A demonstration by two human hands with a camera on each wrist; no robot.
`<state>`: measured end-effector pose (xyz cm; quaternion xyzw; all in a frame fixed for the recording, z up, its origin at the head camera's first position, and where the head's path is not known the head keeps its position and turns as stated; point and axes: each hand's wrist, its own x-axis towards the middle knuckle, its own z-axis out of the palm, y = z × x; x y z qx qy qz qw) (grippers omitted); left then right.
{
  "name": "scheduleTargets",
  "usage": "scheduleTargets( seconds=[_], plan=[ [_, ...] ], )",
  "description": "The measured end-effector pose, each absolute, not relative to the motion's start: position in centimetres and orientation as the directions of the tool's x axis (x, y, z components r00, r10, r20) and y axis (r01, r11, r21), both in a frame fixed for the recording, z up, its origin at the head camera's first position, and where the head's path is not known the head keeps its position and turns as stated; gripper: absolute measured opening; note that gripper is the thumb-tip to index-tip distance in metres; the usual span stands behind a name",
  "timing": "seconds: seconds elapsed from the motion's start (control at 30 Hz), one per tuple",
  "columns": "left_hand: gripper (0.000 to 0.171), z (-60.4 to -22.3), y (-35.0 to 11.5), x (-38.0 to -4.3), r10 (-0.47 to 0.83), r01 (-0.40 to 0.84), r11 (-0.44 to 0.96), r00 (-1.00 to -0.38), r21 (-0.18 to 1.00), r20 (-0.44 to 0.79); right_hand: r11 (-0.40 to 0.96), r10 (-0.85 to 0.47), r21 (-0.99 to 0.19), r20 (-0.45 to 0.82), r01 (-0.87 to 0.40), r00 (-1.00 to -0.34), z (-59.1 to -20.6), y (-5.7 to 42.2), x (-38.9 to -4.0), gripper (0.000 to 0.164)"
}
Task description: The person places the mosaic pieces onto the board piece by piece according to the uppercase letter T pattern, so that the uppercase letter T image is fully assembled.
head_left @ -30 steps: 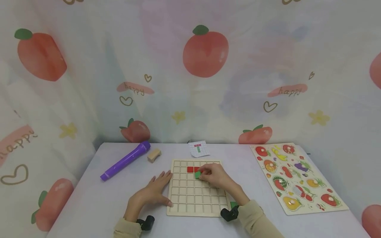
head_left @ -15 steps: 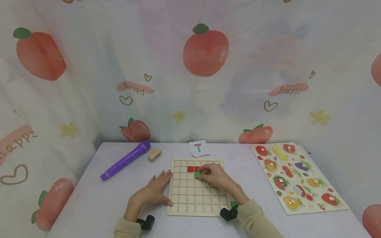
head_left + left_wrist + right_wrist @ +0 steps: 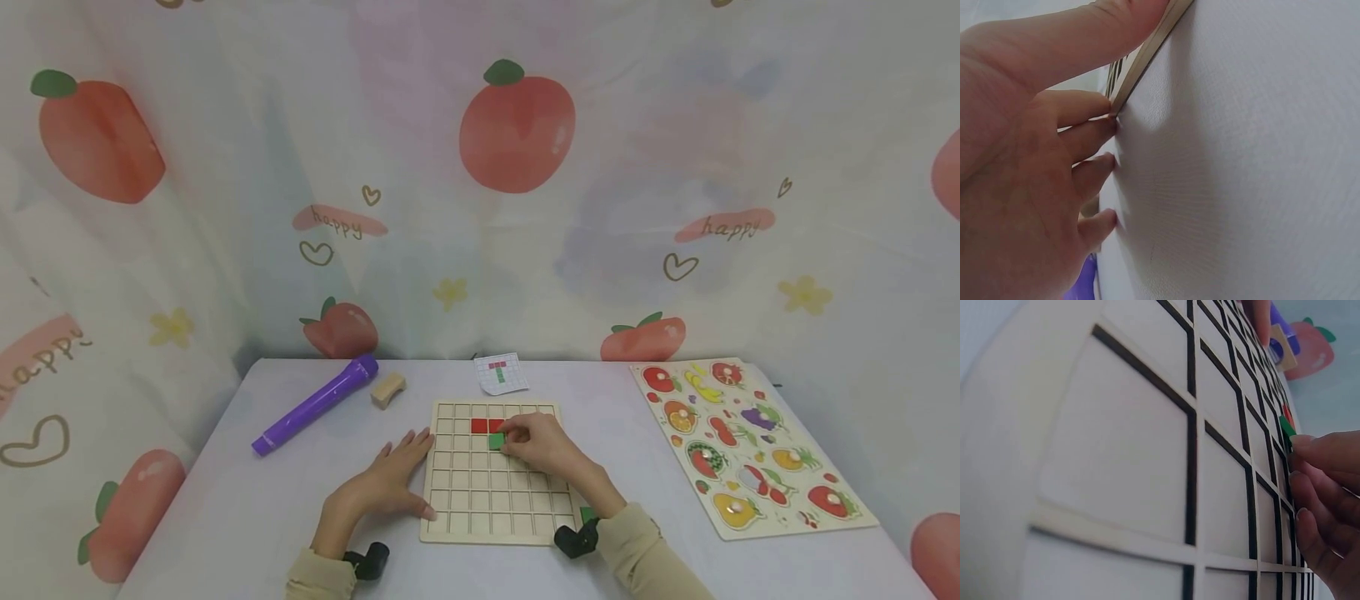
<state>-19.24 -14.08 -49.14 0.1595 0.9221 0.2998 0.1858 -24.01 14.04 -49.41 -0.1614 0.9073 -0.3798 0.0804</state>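
A wooden grid board (image 3: 480, 504) lies on the white table. Two red square tiles (image 3: 479, 427) show in its second row, the right one partly covered by my right hand (image 3: 546, 443). Thumb and fingers of that hand pinch a green square tile (image 3: 497, 442) just below the red ones; in the right wrist view the green tile (image 3: 1287, 425) looks tilted at the board's surface. My left hand (image 3: 388, 481) rests with spread fingers along the board's left edge. In the left wrist view its thumb touches the board's rim (image 3: 1147, 57).
A small card (image 3: 501, 374) with a printed T pattern lies behind the board. Back left are a purple toy microphone (image 3: 317, 405) and an arched wooden block (image 3: 388, 390). A fruit puzzle board (image 3: 742, 450) lies at right. Another green tile (image 3: 588, 515) shows beside my right wrist.
The green tile in my right hand has shifted very slightly left and turned a little. My left hand has stayed in place at the board's edge.
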Motion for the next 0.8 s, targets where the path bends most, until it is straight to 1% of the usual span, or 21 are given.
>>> scheduleTargets(
  seconds=[0.23,0.5,0.8],
  plan=[
    [0.112,-48.9,-14.1,-19.2,0.408,0.181,0.764,-0.879,0.619,-0.247,0.650,-0.364,-0.720,-0.014,-0.244,-0.931,-49.4,14.2,-24.0,0.020],
    [0.113,-49.0,-14.0,-19.3,0.407,0.180,0.769,-0.878,0.613,-0.252,0.666,-0.368,-0.693,0.016,-0.275,-0.930,-49.5,15.0,-23.8,0.020],
    [0.113,-49.2,-14.1,-19.2,0.405,0.176,0.769,-0.878,0.615,-0.255,0.670,-0.356,-0.689,0.029,-0.276,-0.934,-48.8,16.8,-22.6,0.019]
  ],
)
